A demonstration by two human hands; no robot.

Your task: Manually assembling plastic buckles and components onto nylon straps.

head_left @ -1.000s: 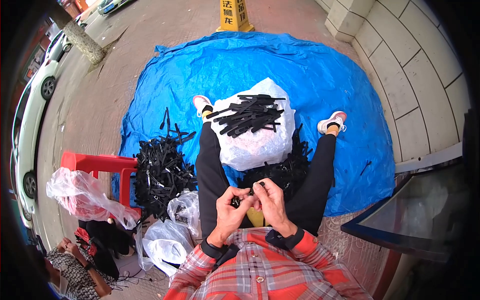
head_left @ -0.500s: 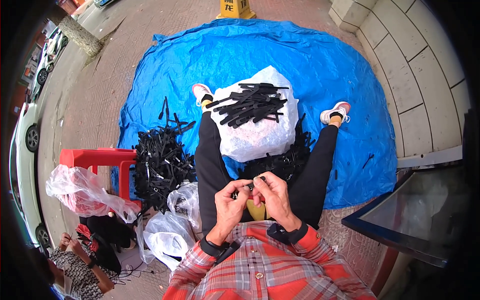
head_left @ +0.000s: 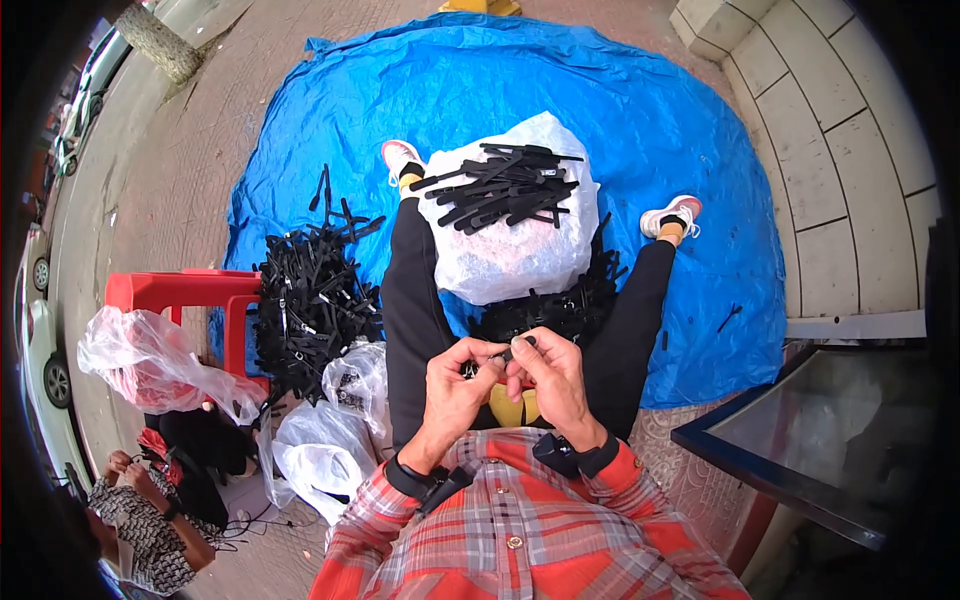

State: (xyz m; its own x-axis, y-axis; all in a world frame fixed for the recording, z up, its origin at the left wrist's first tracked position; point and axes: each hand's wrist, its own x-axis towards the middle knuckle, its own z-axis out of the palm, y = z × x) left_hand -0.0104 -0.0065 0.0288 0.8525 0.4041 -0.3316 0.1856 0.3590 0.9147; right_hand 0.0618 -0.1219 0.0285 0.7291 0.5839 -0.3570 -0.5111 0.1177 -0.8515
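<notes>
Close together above my lap, my left hand (head_left: 458,390) and my right hand (head_left: 556,388) both pinch a small black strap piece (head_left: 510,352). Fingers cover most of it, so its full shape is hidden. Between my spread legs stands a white plastic-wrapped bundle (head_left: 520,270), with a stack of black straps (head_left: 510,188) lying across its top. A heap of loose black straps (head_left: 545,318) sits between the bundle and my hands. To the left of my leg is a bigger pile of black straps with pale buckles (head_left: 318,315).
Under everything spreads a blue tarp (head_left: 690,130). At left are a red plastic stool (head_left: 180,288), clear plastic bags (head_left: 320,450) and a seated person (head_left: 155,510) handling something small. A dark-framed glass panel (head_left: 800,430) stands at right, near a tiled wall (head_left: 830,150).
The whole view has shifted slightly, with the scene sitting a little higher and to the left. My fingers have moved slightly around the black piece, which both hands still grip.
</notes>
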